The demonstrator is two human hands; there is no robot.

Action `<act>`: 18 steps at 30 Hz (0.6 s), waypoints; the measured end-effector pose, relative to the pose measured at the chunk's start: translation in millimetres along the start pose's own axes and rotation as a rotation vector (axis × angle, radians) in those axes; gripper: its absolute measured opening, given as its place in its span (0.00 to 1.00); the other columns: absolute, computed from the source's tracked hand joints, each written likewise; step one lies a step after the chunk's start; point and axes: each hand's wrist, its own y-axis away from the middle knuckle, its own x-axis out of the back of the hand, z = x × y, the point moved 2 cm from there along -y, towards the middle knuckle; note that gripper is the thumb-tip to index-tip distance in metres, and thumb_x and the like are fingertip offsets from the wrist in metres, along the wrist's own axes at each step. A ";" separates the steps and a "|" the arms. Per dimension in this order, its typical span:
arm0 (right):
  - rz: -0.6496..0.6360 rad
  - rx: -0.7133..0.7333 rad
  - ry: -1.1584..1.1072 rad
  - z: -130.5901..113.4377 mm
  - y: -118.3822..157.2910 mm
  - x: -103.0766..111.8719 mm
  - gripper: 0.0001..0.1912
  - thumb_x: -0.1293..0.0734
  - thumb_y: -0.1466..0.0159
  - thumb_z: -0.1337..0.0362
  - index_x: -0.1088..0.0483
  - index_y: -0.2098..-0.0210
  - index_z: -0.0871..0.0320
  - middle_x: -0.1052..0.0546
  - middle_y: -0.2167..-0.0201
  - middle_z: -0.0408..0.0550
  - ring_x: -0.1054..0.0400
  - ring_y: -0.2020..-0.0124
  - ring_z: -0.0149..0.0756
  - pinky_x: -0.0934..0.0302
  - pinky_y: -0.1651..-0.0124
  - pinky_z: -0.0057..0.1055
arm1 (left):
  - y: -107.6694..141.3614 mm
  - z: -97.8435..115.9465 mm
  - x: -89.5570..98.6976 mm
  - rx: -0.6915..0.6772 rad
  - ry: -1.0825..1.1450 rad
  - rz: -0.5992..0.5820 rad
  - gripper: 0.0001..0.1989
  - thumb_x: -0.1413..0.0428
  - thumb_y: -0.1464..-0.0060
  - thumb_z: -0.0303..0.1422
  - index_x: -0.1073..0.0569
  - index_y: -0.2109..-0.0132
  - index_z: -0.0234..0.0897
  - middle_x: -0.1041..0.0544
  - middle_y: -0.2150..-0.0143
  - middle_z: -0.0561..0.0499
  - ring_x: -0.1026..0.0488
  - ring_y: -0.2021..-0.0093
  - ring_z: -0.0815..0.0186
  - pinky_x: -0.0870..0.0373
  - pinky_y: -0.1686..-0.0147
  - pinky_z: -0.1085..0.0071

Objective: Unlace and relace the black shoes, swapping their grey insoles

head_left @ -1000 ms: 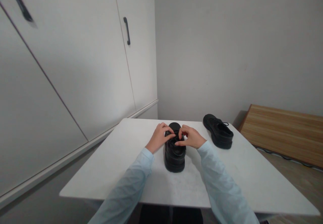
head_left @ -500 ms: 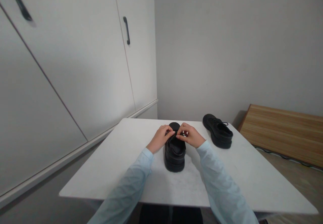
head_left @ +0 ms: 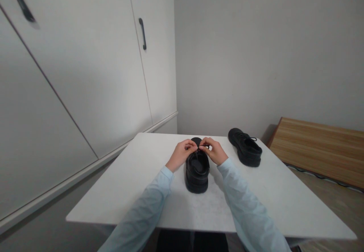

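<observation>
A black lace-up shoe point(head_left: 196, 178) stands upright on the white table, its heel toward me and its toe pointing away. Over its lacing, my left hand point(head_left: 183, 153) pinches a dark shoelace between thumb and forefinger. My right hand point(head_left: 213, 151) pinches the lace too, its fingertips almost meeting those of the left. The lace is thin and mostly hidden by the fingers, so its exact shape cannot be made out. The front of the shoe is partly covered by both hands.
A second black shoe point(head_left: 247, 147), its lace tied, rests near the right back edge of the white table point(head_left: 136, 183). White cabinets point(head_left: 85, 62) line the left side. Beyond the table on the right is a wood-grain board point(head_left: 318, 149).
My right hand has shifted slightly left, its thumb and finger closing in beside the left fingertips. My left hand has barely moved. Both shoes have stayed put.
</observation>
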 end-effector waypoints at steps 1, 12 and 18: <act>0.011 -0.004 -0.009 0.3 -0.2 -0.6 0.05 0.36 0.40 0.63 0.34 0.72 0.56 0.29 0.72 0.45 0.37 0.67 0.35 0.42 0.61 0.31 | 0.5 0.7 -0.2 0.002 -0.002 0.004 0.13 0.43 0.52 0.39 0.30 0.65 0.34 0.26 0.69 0.50 0.29 0.66 0.66 0.37 0.66 0.73; 0.059 -0.035 -0.209 -6.0 -0.7 -4.0 0.06 0.36 0.42 0.61 0.35 0.72 0.57 0.30 0.73 0.44 0.35 0.67 0.33 0.39 0.59 0.31 | 5.0 7.4 -4.0 -0.066 -0.184 0.094 0.16 0.39 0.56 0.35 0.32 0.60 0.38 0.24 0.70 0.54 0.29 0.67 0.66 0.37 0.62 0.71; 0.059 -0.014 -0.218 -7.0 -0.5 -3.2 0.08 0.35 0.42 0.59 0.33 0.72 0.57 0.29 0.72 0.45 0.33 0.67 0.34 0.38 0.59 0.32 | 4.8 5.5 -7.0 -0.207 -0.582 0.131 0.05 0.42 0.51 0.34 0.29 0.67 0.39 0.26 0.68 0.50 0.34 0.61 0.61 0.41 0.60 0.66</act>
